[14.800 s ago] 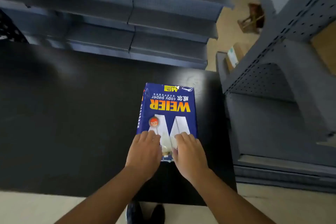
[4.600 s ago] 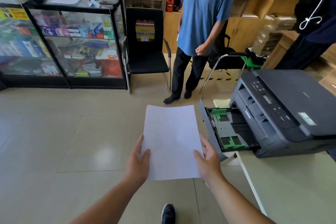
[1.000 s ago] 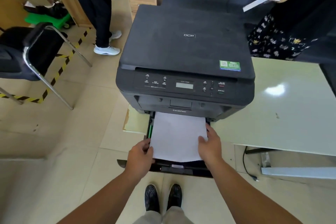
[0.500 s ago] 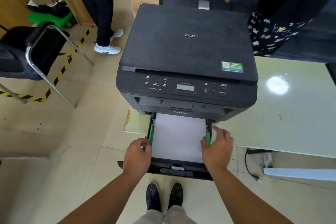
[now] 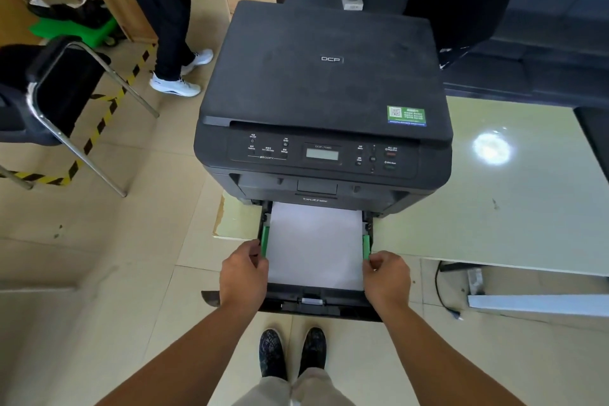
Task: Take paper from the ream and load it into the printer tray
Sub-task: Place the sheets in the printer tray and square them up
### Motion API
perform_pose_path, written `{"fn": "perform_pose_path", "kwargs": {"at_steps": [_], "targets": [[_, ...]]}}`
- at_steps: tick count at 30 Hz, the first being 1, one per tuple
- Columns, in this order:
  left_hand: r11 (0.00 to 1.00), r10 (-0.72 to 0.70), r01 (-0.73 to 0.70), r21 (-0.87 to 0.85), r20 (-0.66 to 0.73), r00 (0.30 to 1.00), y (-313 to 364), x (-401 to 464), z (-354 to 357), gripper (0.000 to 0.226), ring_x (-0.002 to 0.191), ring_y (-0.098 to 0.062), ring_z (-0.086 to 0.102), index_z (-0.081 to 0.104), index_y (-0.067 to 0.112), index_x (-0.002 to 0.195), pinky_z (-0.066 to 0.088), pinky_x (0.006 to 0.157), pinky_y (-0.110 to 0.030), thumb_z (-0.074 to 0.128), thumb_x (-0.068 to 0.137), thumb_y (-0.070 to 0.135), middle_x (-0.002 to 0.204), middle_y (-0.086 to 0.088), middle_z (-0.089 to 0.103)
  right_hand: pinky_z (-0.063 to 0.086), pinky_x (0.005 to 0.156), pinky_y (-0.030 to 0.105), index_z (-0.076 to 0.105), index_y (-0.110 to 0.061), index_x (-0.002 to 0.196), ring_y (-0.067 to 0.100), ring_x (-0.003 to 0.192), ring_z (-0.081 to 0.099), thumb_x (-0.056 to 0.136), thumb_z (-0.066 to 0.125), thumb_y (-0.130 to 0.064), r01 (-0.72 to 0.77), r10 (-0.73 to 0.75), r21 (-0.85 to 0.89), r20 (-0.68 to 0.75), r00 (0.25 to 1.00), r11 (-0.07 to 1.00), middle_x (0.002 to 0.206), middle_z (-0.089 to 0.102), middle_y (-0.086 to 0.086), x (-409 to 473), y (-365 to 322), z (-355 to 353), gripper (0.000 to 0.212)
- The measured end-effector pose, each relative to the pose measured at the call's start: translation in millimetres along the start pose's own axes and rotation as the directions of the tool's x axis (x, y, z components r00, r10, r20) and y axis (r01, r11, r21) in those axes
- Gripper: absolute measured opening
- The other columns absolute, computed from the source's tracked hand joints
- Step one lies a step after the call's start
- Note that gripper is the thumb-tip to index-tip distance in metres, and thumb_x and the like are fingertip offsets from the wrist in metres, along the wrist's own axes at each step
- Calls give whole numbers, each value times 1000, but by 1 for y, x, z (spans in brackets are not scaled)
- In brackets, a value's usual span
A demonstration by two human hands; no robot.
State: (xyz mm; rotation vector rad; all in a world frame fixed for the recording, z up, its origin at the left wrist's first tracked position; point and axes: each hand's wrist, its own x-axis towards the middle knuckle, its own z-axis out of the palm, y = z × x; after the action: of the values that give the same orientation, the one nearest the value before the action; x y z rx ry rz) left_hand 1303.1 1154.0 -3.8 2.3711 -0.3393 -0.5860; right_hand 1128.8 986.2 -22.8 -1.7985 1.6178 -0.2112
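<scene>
A: Where does the paper (image 5: 314, 244) lie?

B: Flat in the pulled-out tray (image 5: 316, 301), long axis toward the printer (image 5: 324, 102), between both hands.

A: And the fingers?

B: The left hand (image 5: 244, 270) pinches the left green guide (image 5: 264, 241), the right hand (image 5: 387, 275) the right green guide (image 5: 366, 244); both are equally near.

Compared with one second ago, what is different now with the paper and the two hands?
The paper was let go: it now lies flat in the tray instead of being held tilted above it. The left hand and right hand moved outward to the green side guides, fingertips pinching at them. The printer stayed in place and the tray remains pulled out.
</scene>
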Motion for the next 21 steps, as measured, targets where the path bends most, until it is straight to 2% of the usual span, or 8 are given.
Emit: {"fn": "perform_pose_path", "kwargs": {"at_steps": [3,7,11,21], "targets": [[1000,4,-3,22,-18,1000,-1,0,2,30,88,-22,68,65,18,119,58,80,-38,62,89,16,103,-1,75,48,71,26,76,-2,95,26,77,70,88,71,-6,-4,4,2,0,1000,1000,90,78,14,0,-1,-1,10],[998,-2,4,69,-28,1000,-1,-3,5,36,85,-21,68,64,23,117,59,75,-40,61,85,6,100,1,74,47,72,25,76,-2,94,20,71,63,88,71,-5,-12,12,7,5,1000,1000,89,78,13,0,-2,-2,9],[987,24,-16,160,-47,999,1,-3,8,40,80,-23,67,63,25,115,59,67,-41,58,84,2,96,-1,73,46,70,25,76,-3,90,21,70,64,88,71,-5,-19,19,23,12,1000,1000,85,76,13,0,-2,-2,6],[990,29,-27,139,-18,999,-3,1,10,36,82,-16,66,65,24,112,51,69,-28,62,82,3,96,3,73,44,65,22,75,-4,90,20,66,63,87,71,-6,5,-5,0,34,999,1000,76,71,5,1,-3,0,5]]}}
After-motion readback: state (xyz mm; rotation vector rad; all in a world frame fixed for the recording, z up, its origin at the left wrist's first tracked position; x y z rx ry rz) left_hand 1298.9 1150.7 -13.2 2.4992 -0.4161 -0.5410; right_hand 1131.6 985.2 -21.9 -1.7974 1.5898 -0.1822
